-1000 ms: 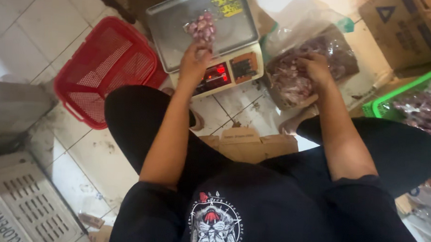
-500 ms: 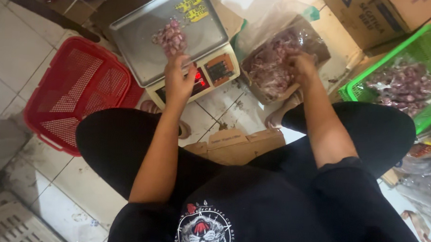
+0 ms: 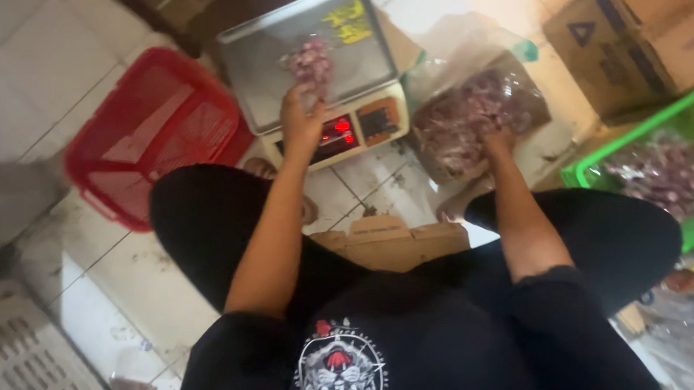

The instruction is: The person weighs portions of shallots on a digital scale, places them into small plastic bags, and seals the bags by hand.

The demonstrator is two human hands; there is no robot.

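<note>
On the tiled floor, head view: hands at scale and bag.
Left hand (image 3: 302, 118) rests at the steel pan edge of the scale (image 3: 314, 78), fingers curled beside a small shallot pile (image 3: 308, 61); grip unclear. Right hand (image 3: 496, 140) reaches into the clear bag of shallots (image 3: 473, 115), fingers hidden. Red basket (image 3: 153, 134) left; green crate (image 3: 656, 163) right.

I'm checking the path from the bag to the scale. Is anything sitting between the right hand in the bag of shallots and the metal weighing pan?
Nothing visible blocks it. The right hand is in the plastic bag, which lies right beside the scale's pan. The left hand already touches the shallot pile there.
</note>
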